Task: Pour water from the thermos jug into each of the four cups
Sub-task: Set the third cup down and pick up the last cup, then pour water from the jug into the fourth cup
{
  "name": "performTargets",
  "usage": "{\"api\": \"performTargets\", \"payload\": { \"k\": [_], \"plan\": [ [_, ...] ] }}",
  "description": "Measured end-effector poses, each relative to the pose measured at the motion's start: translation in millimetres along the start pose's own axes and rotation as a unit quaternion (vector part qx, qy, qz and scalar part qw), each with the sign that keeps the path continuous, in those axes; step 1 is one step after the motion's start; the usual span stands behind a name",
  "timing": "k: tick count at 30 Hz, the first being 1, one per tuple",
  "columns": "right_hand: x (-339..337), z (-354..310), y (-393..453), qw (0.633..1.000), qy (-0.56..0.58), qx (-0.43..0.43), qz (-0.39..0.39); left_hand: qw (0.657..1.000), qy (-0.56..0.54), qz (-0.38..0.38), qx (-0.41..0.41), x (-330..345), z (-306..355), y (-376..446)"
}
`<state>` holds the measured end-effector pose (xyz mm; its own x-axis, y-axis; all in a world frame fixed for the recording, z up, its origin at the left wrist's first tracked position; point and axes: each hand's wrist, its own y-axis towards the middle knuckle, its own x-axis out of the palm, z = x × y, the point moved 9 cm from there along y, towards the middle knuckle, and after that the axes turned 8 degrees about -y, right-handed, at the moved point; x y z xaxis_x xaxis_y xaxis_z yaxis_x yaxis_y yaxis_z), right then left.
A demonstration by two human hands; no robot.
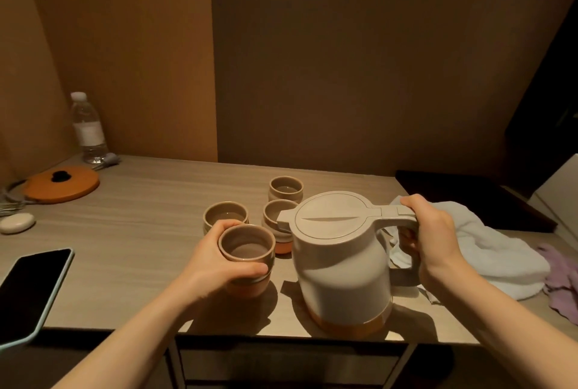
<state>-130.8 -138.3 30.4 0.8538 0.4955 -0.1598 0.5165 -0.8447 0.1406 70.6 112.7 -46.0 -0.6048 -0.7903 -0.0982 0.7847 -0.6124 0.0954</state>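
A pale thermos jug (341,269) with an orange base stands upright near the table's front edge, lid shut, spout pointing left. My right hand (434,238) grips its handle. My left hand (215,260) wraps around the nearest cup (247,248), a beige cup with an orange foot, just left of the jug. Three more cups stand behind it: one at the left (225,216), one in the middle (275,216) partly hidden by the jug's spout, and one at the back (286,188). Liquid seems to show inside the cups, but the dim light leaves it uncertain.
A white towel (488,248) and a purple cloth (560,282) lie right of the jug. A phone (31,288) lies at the front left. An orange lid (62,183), a water bottle (87,129) and a small white case (17,222) sit at the far left. Walls close the back.
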Motion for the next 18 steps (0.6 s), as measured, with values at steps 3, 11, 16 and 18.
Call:
{"api": "performTargets", "payload": {
  "k": [3, 11, 16, 18],
  "plan": [
    [4.0, -1.8, 1.9, 1.0, -0.013, 0.001, -0.002, 1.0, 0.009, 0.017, 0.017, -0.4, -2.2, 0.5],
    [18.3, -15.3, 7.9, 1.0, -0.023, -0.007, -0.019, 0.985, 0.106, 0.112, 0.081, -10.3, 5.7, 1.5],
    [24.6, -19.7, 12.0, 0.999, -0.03, -0.017, -0.026, 0.979, 0.123, 0.124, 0.101, -9.3, 16.5, 3.0],
    [26.9, -20.8, 13.7, 0.999, -0.032, -0.019, -0.032, 0.979, 0.127, 0.125, 0.099, -8.6, 16.9, 3.6]
  ]
}}
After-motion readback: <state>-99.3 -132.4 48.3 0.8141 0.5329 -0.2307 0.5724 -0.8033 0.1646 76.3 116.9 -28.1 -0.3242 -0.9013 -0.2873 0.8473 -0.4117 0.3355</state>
